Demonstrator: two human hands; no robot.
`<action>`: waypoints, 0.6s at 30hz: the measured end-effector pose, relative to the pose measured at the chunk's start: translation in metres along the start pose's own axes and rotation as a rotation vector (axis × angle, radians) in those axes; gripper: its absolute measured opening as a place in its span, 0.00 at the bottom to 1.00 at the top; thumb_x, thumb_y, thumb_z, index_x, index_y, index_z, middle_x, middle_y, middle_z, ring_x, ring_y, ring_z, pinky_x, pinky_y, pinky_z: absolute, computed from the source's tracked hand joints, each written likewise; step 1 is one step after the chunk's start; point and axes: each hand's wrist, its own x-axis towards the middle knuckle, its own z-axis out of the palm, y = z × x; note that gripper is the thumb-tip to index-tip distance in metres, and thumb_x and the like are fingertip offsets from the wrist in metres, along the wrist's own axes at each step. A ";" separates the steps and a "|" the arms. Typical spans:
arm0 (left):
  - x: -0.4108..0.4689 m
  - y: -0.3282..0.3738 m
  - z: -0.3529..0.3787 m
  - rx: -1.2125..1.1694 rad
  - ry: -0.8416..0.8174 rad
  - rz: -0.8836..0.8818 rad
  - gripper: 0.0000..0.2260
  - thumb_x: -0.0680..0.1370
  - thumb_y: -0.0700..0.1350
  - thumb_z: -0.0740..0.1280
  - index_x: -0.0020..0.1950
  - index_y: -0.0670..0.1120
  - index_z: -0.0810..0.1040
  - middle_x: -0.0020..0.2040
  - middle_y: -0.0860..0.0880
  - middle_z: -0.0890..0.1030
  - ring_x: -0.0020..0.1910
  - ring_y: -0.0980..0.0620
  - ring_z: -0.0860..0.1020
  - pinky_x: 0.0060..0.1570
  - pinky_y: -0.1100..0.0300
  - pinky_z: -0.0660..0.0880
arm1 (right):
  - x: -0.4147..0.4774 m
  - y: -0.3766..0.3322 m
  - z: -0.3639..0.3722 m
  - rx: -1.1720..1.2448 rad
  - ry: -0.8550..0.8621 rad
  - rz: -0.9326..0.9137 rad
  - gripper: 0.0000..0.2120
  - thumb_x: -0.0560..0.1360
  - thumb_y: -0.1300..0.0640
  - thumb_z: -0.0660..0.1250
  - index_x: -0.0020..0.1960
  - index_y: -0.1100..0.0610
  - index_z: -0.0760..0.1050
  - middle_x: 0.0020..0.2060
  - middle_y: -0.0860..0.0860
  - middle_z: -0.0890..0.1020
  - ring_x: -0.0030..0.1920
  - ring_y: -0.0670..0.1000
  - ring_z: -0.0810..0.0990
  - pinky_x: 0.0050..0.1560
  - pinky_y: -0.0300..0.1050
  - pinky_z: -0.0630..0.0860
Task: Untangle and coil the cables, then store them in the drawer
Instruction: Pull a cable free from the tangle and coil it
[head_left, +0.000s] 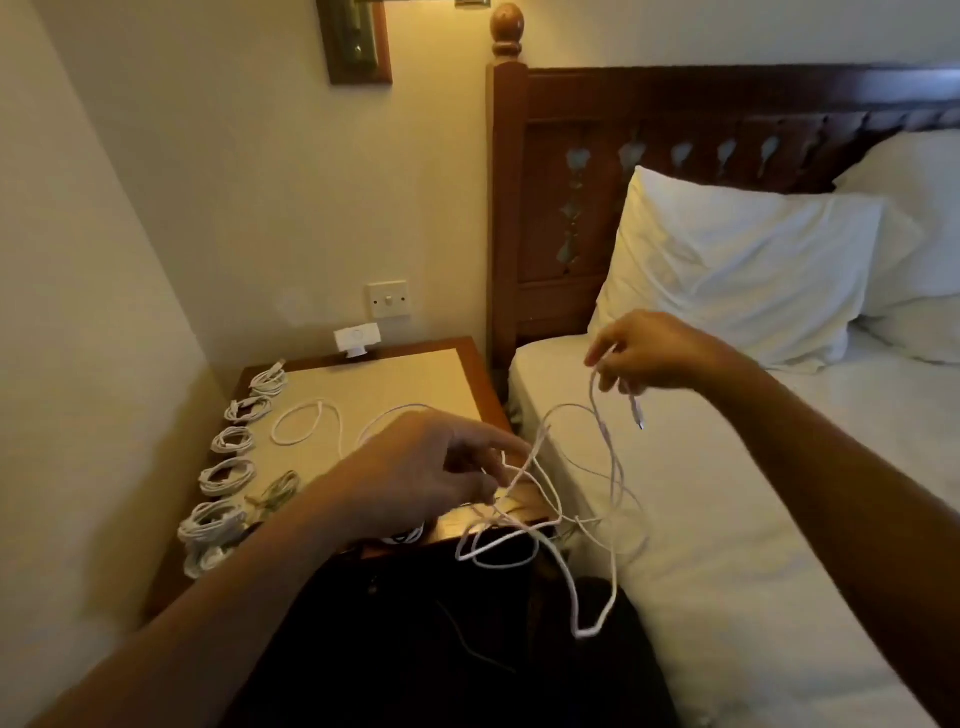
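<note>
A dark-clothed lap (415, 649) lies closest, with both bare forearms reaching out above it. The left grip (431, 467) hovers over the front edge of the desk (405, 374), its fingers curled and pinching strands of the tangled white cable (545, 499). The right grip (649, 353) is raised over the bed (753, 519) and pinches the same cable near one end, the connector (640, 422) dangling just below it. The cable's loops hang in the air between the two grips and sag down over the lap, between desk and bed. A row of coiled white cables (228, 475) lines the desk's left edge, a greenish coil (278, 491) just beside them. One loose white cable (306, 423) sprawls across the desktop. White pillows (727, 270) lean against the wooden headboard (571, 130).
</note>
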 end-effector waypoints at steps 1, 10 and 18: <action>0.002 0.003 0.003 -0.057 -0.055 0.011 0.16 0.79 0.39 0.71 0.64 0.55 0.81 0.48 0.54 0.86 0.46 0.59 0.84 0.49 0.62 0.79 | -0.017 -0.014 -0.026 0.170 0.028 -0.030 0.05 0.78 0.62 0.71 0.52 0.54 0.83 0.40 0.52 0.87 0.40 0.49 0.86 0.39 0.40 0.81; 0.020 -0.003 0.033 -0.197 0.301 -0.157 0.11 0.79 0.53 0.71 0.60 0.62 0.76 0.52 0.56 0.81 0.48 0.55 0.82 0.55 0.48 0.81 | -0.125 -0.060 -0.070 0.427 -0.065 -0.310 0.10 0.79 0.58 0.71 0.60 0.56 0.81 0.46 0.51 0.89 0.43 0.50 0.87 0.42 0.41 0.83; -0.001 0.011 0.058 -0.310 0.301 0.019 0.08 0.84 0.45 0.64 0.53 0.48 0.83 0.46 0.51 0.85 0.47 0.53 0.84 0.55 0.50 0.82 | -0.140 -0.059 0.001 0.570 -0.076 -0.448 0.09 0.80 0.60 0.69 0.60 0.56 0.79 0.45 0.51 0.88 0.43 0.49 0.87 0.43 0.39 0.81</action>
